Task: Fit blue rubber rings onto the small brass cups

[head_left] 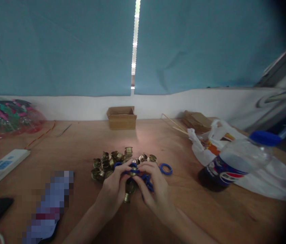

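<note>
Both hands meet at the middle of the table over a small brass-coloured fitting with a blue ring around it. My left hand pinches it from the left, while the thumb and fingers of my right hand close on it from the right. Just below the fingers lies another brass-coloured piece. Behind and to the left is a heap of similar fittings, partly covered by my left hand. One loose blue ring lies right of my right hand; several more are partly hidden beneath it.
An open cardboard box stands at the back. On the right, a Pepsi bottle leans by a white plastic bag. A power strip, a pixelated object and wrapped colourful items lie left.
</note>
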`<state>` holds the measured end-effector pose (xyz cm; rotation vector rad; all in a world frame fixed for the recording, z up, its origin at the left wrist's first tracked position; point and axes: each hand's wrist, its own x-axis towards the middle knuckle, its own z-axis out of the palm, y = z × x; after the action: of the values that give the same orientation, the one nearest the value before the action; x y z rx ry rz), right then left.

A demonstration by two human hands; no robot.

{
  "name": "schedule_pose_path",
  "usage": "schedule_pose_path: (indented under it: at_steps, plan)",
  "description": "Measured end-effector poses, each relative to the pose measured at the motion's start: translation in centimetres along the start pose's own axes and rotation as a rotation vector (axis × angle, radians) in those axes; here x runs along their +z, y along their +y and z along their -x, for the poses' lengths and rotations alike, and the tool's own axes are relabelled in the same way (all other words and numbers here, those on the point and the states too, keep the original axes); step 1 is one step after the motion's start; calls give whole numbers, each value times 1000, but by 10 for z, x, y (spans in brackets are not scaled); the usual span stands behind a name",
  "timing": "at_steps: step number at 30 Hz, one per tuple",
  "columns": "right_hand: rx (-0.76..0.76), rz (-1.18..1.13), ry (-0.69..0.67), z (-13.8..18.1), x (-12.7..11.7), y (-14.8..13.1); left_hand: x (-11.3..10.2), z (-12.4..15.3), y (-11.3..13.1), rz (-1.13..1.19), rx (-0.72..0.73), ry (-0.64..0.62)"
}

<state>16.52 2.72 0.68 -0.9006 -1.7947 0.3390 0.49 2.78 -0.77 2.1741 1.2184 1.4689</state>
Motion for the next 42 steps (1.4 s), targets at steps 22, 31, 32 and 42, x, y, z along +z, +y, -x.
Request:
schedule_pose_path:
  at_steps: [22, 31, 32, 42]
  plan:
    - [105, 5, -83, 4, 2, -1, 3, 1, 7, 36, -156, 58]
    - [221, -155, -70, 6, 6, 1, 2, 5, 3, -93, 34, 103]
    - [223, -166, -77, 6, 5, 0, 2, 6, 3, -111, 61, 108]
    - [195, -206, -111, 4, 2, -4, 1, 7, 2, -166, 140, 108]
